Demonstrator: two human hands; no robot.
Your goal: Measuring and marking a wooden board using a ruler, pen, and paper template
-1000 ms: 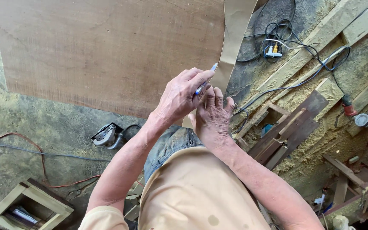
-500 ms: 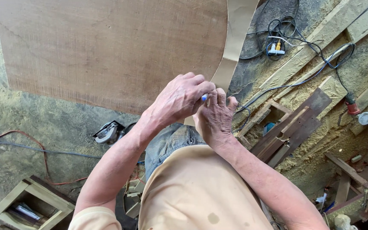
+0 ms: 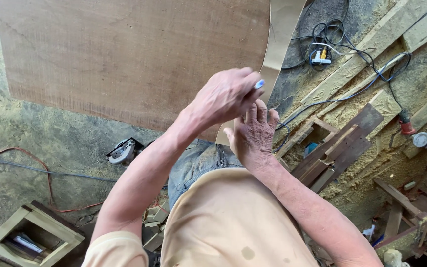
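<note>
i look down from the head camera and i see both hands close together in the middle of the frame. the left hand (image 3: 226, 96) is curled closed around a small pen-like tool with a blue and white tip (image 3: 258, 84); only the tip comes out between the fingers, so i cannot tell more about its shape. the right hand (image 3: 253, 133) is just below it, fingers straight and close together, pointing up, holding nothing that i can see. the two hands are almost touching.

the tip of the tool is at the edge of a pale curved strip (image 3: 277, 44), which goes from the top centre of the frame down behind the hands. this strip lies along the right side of a big brown plywood sheet (image 3: 129, 54) that fills the upper left of the frame.

at the lower left there is a small wooden box frame (image 3: 30, 235) on the dusty floor, and near it a red cable (image 3: 50, 183). a circular saw (image 3: 122, 152) lies left of centre. at the upper right i see a tangle of black cables (image 3: 337, 37) and wooden planks (image 3: 366, 59) covered with sawdust.
</note>
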